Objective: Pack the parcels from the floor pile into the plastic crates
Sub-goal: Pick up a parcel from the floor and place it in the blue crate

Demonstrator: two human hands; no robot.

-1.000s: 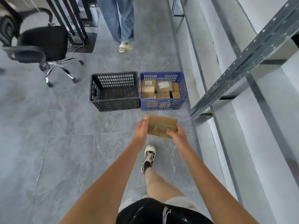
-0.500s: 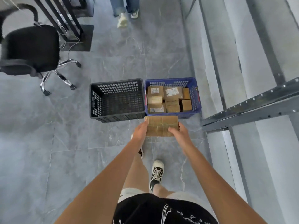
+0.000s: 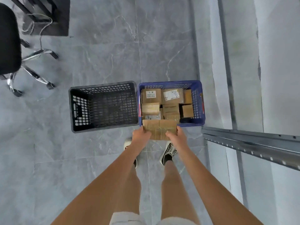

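Both hands are gripping one cardboard parcel (image 3: 159, 129) by its short ends, my left hand (image 3: 140, 136) and right hand (image 3: 176, 137) curling round it just over the blue crate's (image 3: 198, 101) near rim. I am delivering it; next I judge it needs lowering onto the parcels already inside, since the black crate (image 3: 103, 108) beside it holds nothing.

A grey marble-patterned tiled floor (image 3: 103, 52) with pale veins fills most of the view. At the left edge stands a black office chair (image 3: 9, 39) on a chrome star base (image 3: 34, 65) with black castors. Behind it, in the upper left corner, a dark rectangular mat (image 3: 55, 25) lies on the tiles, with a thin pale cable (image 3: 42, 25) trailing across it. On the right, a perforated grey metal shelving rail (image 3: 253, 143) runs across beside a pale wall (image 3: 279, 62).
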